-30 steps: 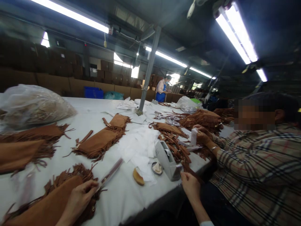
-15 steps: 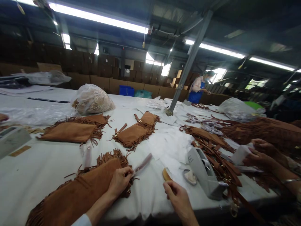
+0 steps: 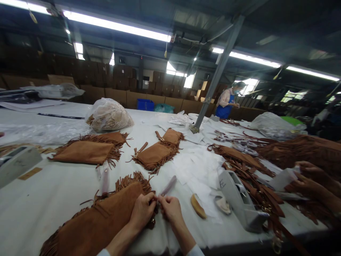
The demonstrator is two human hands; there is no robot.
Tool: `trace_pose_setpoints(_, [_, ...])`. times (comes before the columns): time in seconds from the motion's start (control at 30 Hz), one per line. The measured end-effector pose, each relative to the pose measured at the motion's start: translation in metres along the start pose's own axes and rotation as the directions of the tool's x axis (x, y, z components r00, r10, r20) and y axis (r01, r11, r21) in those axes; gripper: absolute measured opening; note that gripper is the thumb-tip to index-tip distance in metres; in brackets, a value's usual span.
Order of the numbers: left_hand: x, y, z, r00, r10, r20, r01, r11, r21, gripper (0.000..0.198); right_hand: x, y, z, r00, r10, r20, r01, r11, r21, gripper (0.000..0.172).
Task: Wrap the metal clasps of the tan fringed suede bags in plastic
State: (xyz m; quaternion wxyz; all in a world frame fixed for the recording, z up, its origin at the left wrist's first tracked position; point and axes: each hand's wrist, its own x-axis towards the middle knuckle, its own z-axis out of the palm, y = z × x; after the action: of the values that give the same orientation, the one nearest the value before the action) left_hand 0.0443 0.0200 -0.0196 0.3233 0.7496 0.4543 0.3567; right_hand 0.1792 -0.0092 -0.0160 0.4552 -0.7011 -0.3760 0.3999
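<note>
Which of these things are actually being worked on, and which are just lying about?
In hand: left hand and right hand on the near fringed bag and its wrapped strap.
Lying about: tape dispenser, another fringed bag, plastic sack.

fringed bag (image 3: pixel 106 217) left of tape dispenser (image 3: pixel 238 199)

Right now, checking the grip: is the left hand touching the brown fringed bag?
Touching. The head view shows the left hand lying on the brown fringed bag, fingers curled at its edge.
</note>
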Motion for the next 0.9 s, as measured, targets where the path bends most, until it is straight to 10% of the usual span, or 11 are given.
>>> trace_pose_setpoints(0.33, [0.001, 0.008, -0.002, 0.998, -0.057, -0.019, 0.05, 0.965, -0.257, 0.021, -0.005, -0.001, 0.007, 0.988, 0.122, 0.093, -0.143, 0.953, 0.266, 0.039])
trace_pose_setpoints(0.9, [0.02, -0.01, -0.007, 0.969, -0.061, 0.241, 0.179, 0.845, -0.504, 0.033, 0.0, -0.01, 0.002, 0.986, -0.16, -0.039, 0.161, 0.987, 0.019, 0.023])
